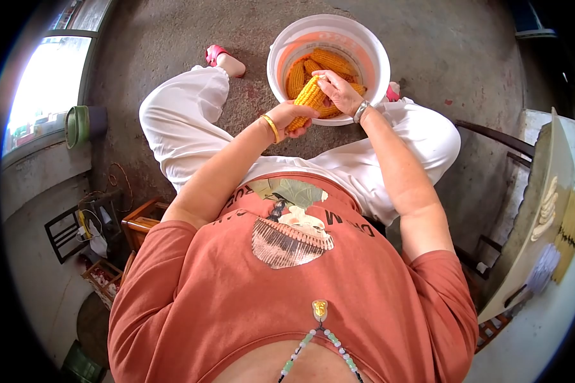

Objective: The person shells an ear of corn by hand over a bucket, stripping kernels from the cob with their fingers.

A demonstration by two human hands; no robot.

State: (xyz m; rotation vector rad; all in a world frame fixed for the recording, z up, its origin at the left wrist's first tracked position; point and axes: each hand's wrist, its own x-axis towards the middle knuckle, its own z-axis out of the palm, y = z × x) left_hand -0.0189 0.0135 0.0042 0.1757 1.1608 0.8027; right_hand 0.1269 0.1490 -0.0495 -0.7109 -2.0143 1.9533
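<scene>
A yellow corn cob is held at a slant over the near rim of a white bucket. My left hand wraps round its lower end, with a gold bangle on the wrist. At the upper end, my right hand has its fingers closed against the cob; a silver band circles that wrist. Inside the bucket lie several more corn cobs, partly hidden by my hands and the held cob.
The bucket stands on a concrete floor between my knees. At right is a table with pale items on it. Wooden furniture stands at left, and a green container is by the window.
</scene>
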